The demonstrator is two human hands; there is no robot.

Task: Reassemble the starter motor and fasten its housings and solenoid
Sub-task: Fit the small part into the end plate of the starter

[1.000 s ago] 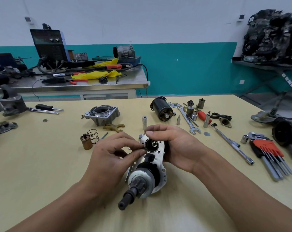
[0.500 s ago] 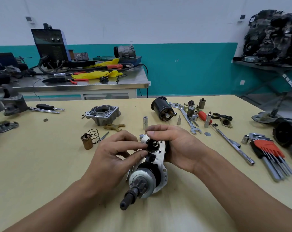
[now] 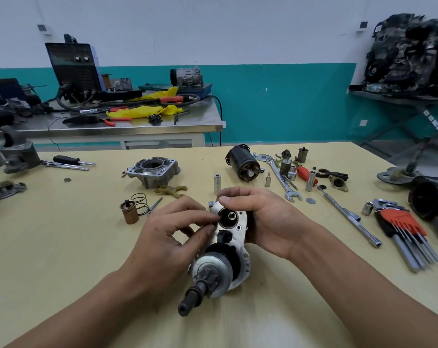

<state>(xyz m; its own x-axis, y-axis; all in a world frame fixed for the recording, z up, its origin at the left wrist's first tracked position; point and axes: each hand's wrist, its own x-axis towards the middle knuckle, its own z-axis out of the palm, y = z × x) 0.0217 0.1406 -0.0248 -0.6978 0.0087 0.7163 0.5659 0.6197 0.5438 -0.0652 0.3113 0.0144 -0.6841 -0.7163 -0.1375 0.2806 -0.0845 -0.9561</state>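
head view: the starter assembly (image 3: 231, 249) lies mid-table (image 3: 62, 247), its pinion shaft (image 3: 195, 295) pointing toward the person. the right hand (image 3: 268, 222) grips its far end, fingers curled round the plate. the left hand (image 3: 167, 237) pinches the plate's left rim beside the black bearing seat; whether a small part sits between those fingertips i cannot tell. the job looks roughly midway. beyond the assembly the black motor body (image 3: 243, 163) lies loose, and beyond and left of it wait the aluminium housing (image 3: 153, 169), fork lever (image 3: 171, 190), spring (image 3: 140, 200) and copper plunger (image 3: 130, 212), none fitted. far right of the assembly a red holder (image 3: 398, 222) carries hex keys; the housing's bore looks empty.
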